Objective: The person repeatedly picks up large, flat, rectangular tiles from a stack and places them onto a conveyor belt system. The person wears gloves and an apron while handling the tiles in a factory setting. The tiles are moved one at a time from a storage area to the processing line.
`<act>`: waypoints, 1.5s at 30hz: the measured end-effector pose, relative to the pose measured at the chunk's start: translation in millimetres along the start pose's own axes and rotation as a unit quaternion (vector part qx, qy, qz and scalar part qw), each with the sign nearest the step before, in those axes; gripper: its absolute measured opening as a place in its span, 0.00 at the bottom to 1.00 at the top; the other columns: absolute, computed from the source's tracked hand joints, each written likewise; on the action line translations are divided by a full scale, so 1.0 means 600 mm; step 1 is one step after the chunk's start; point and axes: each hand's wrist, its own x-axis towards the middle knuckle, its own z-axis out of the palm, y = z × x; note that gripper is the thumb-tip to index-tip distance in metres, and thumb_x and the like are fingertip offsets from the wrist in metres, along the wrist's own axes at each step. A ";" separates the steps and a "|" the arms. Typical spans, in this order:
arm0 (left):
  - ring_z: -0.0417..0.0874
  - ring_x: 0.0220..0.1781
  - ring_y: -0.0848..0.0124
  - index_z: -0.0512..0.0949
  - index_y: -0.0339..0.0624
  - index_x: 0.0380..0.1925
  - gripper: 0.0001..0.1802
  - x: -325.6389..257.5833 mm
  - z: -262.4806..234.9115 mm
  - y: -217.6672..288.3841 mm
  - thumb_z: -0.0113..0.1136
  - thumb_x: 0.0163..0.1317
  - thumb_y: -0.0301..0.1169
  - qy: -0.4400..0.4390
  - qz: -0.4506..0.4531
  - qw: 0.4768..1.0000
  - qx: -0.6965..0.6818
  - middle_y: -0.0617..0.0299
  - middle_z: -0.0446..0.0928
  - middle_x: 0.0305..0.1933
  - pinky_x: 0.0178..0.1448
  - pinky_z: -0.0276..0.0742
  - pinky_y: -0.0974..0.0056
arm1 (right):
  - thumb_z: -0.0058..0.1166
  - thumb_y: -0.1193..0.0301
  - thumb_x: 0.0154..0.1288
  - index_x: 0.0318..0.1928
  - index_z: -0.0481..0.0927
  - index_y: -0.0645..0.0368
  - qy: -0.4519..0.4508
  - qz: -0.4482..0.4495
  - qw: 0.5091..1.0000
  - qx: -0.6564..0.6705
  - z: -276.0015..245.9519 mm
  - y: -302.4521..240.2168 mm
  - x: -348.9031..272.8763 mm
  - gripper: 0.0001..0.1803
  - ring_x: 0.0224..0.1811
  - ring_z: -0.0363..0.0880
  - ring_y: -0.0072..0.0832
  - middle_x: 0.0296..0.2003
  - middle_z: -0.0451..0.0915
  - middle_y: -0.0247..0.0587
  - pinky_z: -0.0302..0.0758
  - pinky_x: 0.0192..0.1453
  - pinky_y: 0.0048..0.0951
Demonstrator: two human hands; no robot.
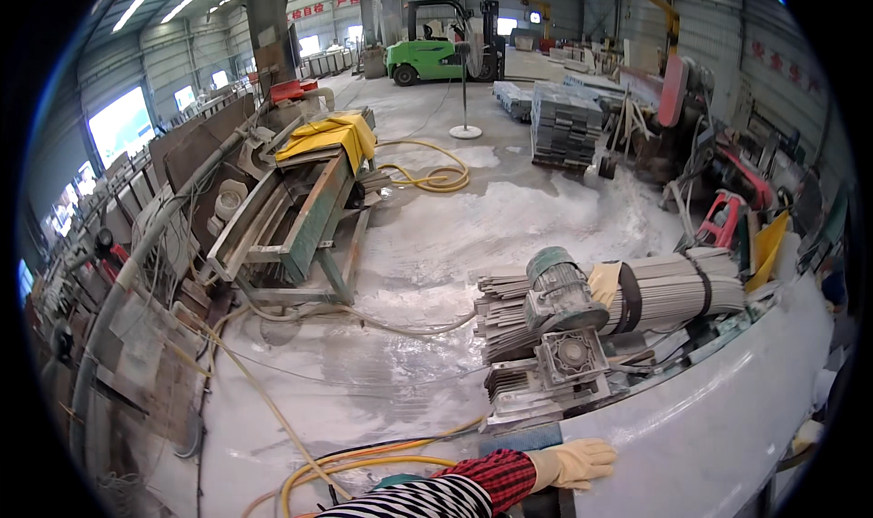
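Observation:
My left hand [575, 464] reaches in from the lower edge in a cream rubber glove. Its sleeve is black-and-white striped, with a red-and-black checked cuff. The fingers point right, stretched out and lying flat, and nothing shows in them. Under and beside the hand lies a big smooth pale slab [691, 427], wet and shiny, along the lower right. Just beyond the hand stands a grey electric motor [556, 286] on a square gearbox [572, 354]. I cannot make out my right hand; a pale yellow patch at the right rim is too small to tell.
Long grey strips [677, 286] lie bundled behind the motor, with a cream glove [604, 281] on them. Yellow hoses [364, 461] and cables cross the wet, whitish floor. A green metal frame [318, 213] stands left. Farther off are stacked grey blocks [564, 122] and a green forklift [441, 59].

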 end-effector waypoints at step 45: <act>0.73 0.70 0.56 0.73 0.56 0.64 0.29 -0.050 0.021 0.113 0.61 0.64 0.49 -0.244 -0.248 0.937 0.026 0.60 0.76 0.65 0.69 0.73 0.52 | 0.51 0.64 0.70 0.53 0.84 0.60 -0.031 0.010 0.999 -0.018 -0.038 0.051 -0.129 0.18 0.60 0.79 0.56 0.54 0.83 0.54 0.69 0.67 0.61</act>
